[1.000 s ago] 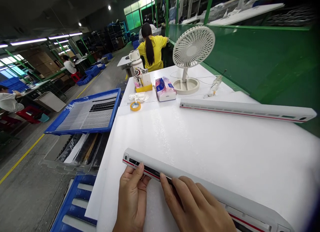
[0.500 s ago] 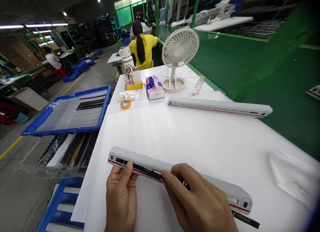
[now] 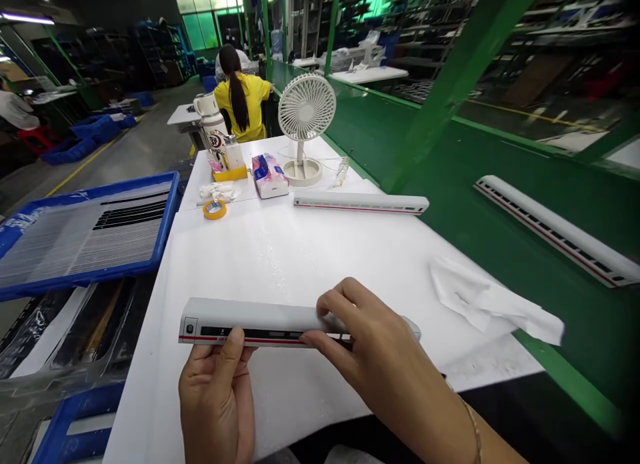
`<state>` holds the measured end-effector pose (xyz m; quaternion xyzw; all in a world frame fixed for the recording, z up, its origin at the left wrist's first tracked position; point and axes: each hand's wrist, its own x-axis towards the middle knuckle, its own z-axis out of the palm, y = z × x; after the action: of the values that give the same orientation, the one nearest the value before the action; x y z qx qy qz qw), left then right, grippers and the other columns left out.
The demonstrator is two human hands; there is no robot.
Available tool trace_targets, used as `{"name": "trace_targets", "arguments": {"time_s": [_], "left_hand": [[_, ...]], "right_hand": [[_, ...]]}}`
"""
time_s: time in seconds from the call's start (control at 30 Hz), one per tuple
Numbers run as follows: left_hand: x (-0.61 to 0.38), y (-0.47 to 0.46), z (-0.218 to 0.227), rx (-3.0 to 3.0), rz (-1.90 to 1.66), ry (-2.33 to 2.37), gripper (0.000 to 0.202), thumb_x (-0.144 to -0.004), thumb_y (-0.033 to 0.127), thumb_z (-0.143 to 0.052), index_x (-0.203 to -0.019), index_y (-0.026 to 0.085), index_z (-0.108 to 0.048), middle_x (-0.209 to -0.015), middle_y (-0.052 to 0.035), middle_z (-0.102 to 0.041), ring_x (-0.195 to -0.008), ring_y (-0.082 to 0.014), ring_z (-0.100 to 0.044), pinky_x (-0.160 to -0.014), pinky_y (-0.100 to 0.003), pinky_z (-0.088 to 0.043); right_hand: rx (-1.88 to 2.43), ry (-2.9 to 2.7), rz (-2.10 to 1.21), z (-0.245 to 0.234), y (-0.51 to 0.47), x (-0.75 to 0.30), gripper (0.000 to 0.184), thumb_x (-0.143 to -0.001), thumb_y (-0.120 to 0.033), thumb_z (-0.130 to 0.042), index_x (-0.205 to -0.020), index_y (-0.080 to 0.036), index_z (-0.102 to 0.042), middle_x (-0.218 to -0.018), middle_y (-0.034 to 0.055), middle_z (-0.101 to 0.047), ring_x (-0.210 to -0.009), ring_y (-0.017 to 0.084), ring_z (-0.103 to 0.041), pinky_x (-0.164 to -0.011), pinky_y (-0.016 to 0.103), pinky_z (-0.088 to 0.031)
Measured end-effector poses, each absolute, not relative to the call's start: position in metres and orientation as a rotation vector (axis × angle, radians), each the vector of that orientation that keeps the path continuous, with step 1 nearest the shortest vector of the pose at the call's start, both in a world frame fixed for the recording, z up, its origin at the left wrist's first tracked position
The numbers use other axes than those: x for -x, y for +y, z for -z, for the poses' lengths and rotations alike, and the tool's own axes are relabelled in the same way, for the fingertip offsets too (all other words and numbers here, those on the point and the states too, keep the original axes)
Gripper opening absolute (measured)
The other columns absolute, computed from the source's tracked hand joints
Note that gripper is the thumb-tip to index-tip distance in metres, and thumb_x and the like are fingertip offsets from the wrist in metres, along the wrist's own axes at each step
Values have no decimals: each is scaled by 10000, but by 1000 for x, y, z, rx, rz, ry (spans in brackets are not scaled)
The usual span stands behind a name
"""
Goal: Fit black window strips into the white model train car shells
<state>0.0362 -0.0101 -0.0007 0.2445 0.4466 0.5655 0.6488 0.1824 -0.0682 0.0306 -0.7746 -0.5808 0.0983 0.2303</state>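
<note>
A grey model train car shell with a red stripe lies across both hands above the table. Along its near side runs a black window strip, flat in the recess at the left part. My left hand is closed around the shell's left end, thumb pressing on the strip and fingers underneath. My right hand grips the shell right of its middle, thumb at the strip and lower edge, curled fingers over the top. It hides most of the right end and the strip there.
Another shell lies across the table's far part; a further one rests on the green surface to the right. A white cloth, yellow tape roll, tissue pack and fan are around. A blue tray of strips stands left.
My view has turned right. The shell has come round more level. The strip's right end, earlier sticking out below the shell, is now hidden by my right hand, whose fingers moved onto the shell's top.
</note>
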Motion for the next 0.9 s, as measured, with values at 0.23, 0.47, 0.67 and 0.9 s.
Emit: {"name": "trace_targets", "arguments": {"time_s": [0.23, 0.47, 0.67, 0.9], "left_hand": [[-36, -11, -3, -548, -1249, 987, 320, -713, 192, -725, -1028, 218, -677, -932, -33, -721, -862, -150, -666, -737, -211, -556], [-42, -16, 1, -452, -1242, 833, 373, -741, 212, -700, -1106, 239, -629, -992, -41, -701, -925, -168, -649, -781, -264, -536], [-58, -27, 11, -456, -1097, 831, 309, -679, 227, -748, -973, 163, -679, -865, -55, -716, -826, -177, -663, -759, -297, -532], [-56, -27, 17, -582, -1124, 824, 253, -665, 223, -757, -910, 181, -708, -848, -27, -726, -874, -179, -650, -865, -313, -488]], "right_hand": [[2205, -1688, -321, -37, -67, -182, 149, -834, -327, -594, -933, -228, -645, -884, 22, -656, -828, 215, -624, -658, 320, -483], [2193, -1660, -283, -36, -66, -182, 157, -817, -356, -608, -913, -245, -667, -801, -4, -670, -730, 182, -629, -605, 278, -472], [2116, -1646, -212, -31, -68, -181, 149, -798, -317, -623, -914, -230, -658, -838, 8, -680, -743, 186, -630, -618, 285, -484], [2121, -1656, -272, -31, -74, -183, 157, -833, -340, -585, -949, -238, -613, -876, 4, -656, -772, 195, -610, -621, 305, -474]]}}
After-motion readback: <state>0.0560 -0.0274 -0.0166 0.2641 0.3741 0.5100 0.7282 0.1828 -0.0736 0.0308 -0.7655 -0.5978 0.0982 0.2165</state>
